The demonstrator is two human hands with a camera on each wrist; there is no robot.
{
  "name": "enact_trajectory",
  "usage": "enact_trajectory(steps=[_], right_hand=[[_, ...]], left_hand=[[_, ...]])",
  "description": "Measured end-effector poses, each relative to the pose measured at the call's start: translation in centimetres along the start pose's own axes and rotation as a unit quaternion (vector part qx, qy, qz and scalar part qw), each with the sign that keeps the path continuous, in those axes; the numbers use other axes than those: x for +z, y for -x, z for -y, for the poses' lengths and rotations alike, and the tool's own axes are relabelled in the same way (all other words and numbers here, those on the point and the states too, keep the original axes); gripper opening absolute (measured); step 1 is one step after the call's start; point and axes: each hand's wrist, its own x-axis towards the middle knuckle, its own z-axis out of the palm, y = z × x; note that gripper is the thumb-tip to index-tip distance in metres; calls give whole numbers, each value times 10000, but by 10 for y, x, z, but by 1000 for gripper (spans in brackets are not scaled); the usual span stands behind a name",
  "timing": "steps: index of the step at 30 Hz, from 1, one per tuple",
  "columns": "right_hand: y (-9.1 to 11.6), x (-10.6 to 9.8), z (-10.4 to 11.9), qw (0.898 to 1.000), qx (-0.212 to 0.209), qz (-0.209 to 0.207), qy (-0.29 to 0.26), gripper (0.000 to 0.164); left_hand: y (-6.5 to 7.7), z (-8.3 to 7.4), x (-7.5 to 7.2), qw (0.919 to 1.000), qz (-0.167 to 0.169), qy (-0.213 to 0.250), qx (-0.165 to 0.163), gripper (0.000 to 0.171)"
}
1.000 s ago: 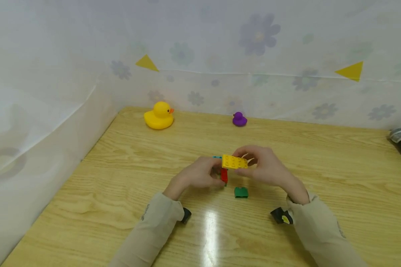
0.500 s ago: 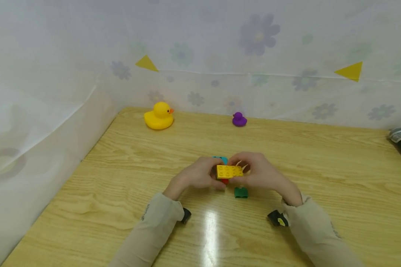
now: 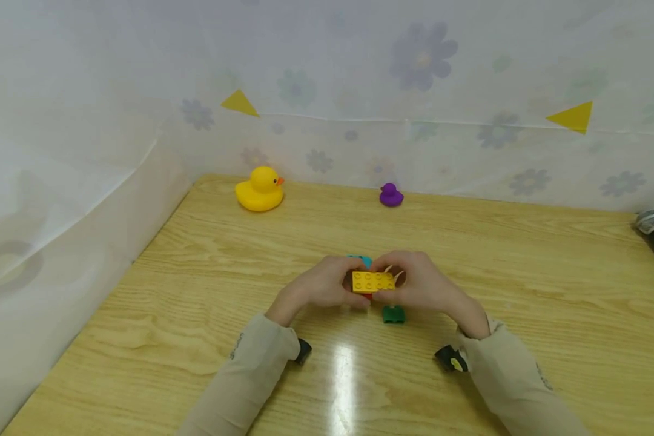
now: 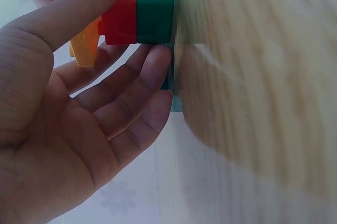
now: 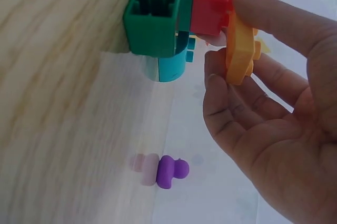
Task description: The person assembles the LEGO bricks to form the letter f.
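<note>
Yellow brick [image 3: 367, 282], pinched by my right hand [image 3: 426, 283] over red brick [image 5: 209, 9] (gripped by my left hand [image 3: 326, 283]): right-end pressure could tilt it.

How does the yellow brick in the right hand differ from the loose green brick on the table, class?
Hold: the right hand pinches the yellow brick; the loose green brick lies on the table.
Pose: the yellow brick's studs face up; the loose green brick is on its side, hollow underside showing.
Length: the yellow brick looks longer than the loose green brick.
Both are toy building bricks.
</note>
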Motion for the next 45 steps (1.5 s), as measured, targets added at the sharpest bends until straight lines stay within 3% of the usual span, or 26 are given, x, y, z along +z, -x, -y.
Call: enact_trajectory(steps=[7, 18, 45], right_hand=[[0, 0, -1, 9999, 79, 41, -93, 26], [0, 1, 0, 9998, 131, 23, -147, 26], [0, 0, 0, 9996, 242, 113, -12, 29]], left_hand=[[2, 1, -1, 9992, -56, 360, -134, 38], [4, 0, -6, 9977, -7, 678, -16, 32], [2, -1, -3, 9991, -168, 347, -150, 32]])
